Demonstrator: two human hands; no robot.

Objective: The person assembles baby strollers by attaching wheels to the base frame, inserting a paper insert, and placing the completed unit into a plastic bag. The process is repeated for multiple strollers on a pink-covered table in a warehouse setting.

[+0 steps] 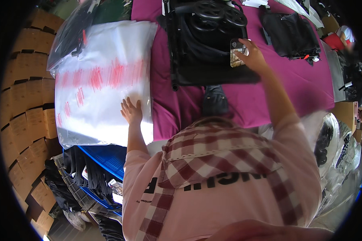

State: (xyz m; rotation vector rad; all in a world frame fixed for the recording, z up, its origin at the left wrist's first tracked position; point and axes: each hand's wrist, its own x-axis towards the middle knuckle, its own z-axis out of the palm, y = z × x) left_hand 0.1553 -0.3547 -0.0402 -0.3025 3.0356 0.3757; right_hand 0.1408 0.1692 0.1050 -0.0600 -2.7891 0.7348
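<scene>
My left hand [131, 111] lies flat with spread fingers on a stack of clear plastic bags [104, 50] with red print. A folded black stroller [207, 48] with wheels at its far end lies in the middle of the table. Over the stroller's right side, my right hand [251, 54] has its fingers and thumb on a small printed card [237, 60] with a dark top and a picture. Part of the card is covered by the fingers. A dark strap or fabric flap [215, 100] hangs below the stroller's near edge.
A purple cloth [285, 88] covers the table. Folded black fabric [291, 34] lies at the right. Black goods in clear plastic [70, 38] rest at the far left. Cardboard boxes [28, 92] are stacked left. A blue basket [102, 160] and plastic-wrapped wheels [326, 138] flank me.
</scene>
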